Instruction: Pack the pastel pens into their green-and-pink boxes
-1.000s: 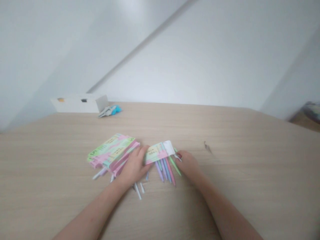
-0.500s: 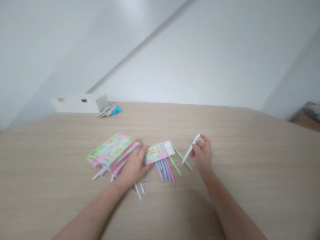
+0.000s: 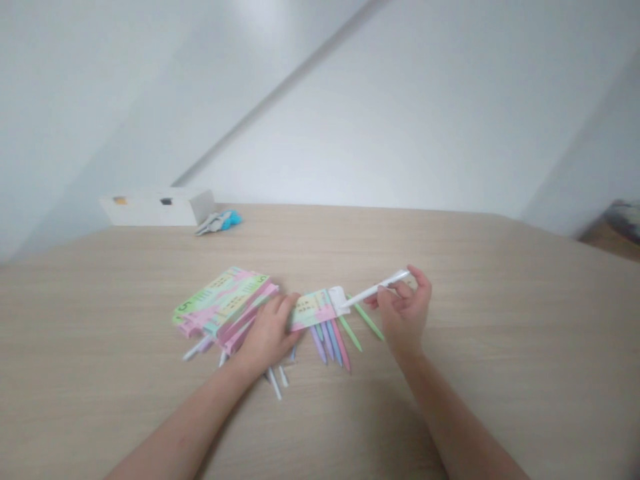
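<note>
Head view, desk: a pale wood-grain desk (image 3: pixel 480 373) stretches to a white wall (image 3: pixel 380 120) behind its far edge.
Left hand: the left hand (image 3: pixel 273 330) is narrowed around the left end of a flat pastel pink, green and yellow cardboard box (image 3: pixel 315 310), thumb on the near side, fingers on the far side.
Cardboard box: lies mid-desk, its white open end (image 3: pixel 339 300) facing the desk's right edge.
Right hand: the right hand (image 3: pixel 407 313) pinches a slim white pen (image 3: pixel 377 289), index fingertip at the rear end.
White pen: slants down leftward, tip at the open end; whether it is inside or just above, I cannot tell.
Handling: best, I judge, to keep the box pinned, lower the pen's rear into line with the box, and push gently so the tip clears the flap.
Coloured pens: a fan of purple, blue, pink and green pens (image 3: pixel 331 343) shows at the box's near side; a lone green pen (image 3: pixel 370 322) lies beneath the white one.
Left of hands: a stack of matching pastel boxes (image 3: pixel 227 303).
Far left corner: near it, a long white box (image 3: pixel 145 211) beside a crumpled grey-and-blue item (image 3: pixel 220 222).
</note>
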`<state>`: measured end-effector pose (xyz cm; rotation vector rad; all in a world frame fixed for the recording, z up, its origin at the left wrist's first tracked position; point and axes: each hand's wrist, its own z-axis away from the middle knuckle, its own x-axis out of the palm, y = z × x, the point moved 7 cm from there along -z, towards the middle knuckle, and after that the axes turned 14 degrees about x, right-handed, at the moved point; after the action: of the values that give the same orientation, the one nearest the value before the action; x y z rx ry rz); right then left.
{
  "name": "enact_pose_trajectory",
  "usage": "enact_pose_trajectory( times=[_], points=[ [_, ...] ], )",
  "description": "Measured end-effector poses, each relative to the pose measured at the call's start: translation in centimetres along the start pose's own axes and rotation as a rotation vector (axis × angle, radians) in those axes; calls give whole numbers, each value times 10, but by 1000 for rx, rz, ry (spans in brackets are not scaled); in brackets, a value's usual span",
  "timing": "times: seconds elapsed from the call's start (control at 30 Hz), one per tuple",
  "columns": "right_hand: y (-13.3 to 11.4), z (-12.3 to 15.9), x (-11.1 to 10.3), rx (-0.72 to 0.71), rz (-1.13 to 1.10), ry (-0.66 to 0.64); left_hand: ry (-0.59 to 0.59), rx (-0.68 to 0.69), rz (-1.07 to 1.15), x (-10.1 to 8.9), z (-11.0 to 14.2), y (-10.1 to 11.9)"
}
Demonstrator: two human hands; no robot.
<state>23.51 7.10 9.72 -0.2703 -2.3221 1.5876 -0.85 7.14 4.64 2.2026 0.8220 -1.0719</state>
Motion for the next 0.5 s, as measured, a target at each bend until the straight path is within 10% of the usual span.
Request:
enact_pose_trajectory(
  times=[0.5],
  points=[
    [14,7,12,-5,81,-91,9,20,4,-2,-1,3]
  ],
)
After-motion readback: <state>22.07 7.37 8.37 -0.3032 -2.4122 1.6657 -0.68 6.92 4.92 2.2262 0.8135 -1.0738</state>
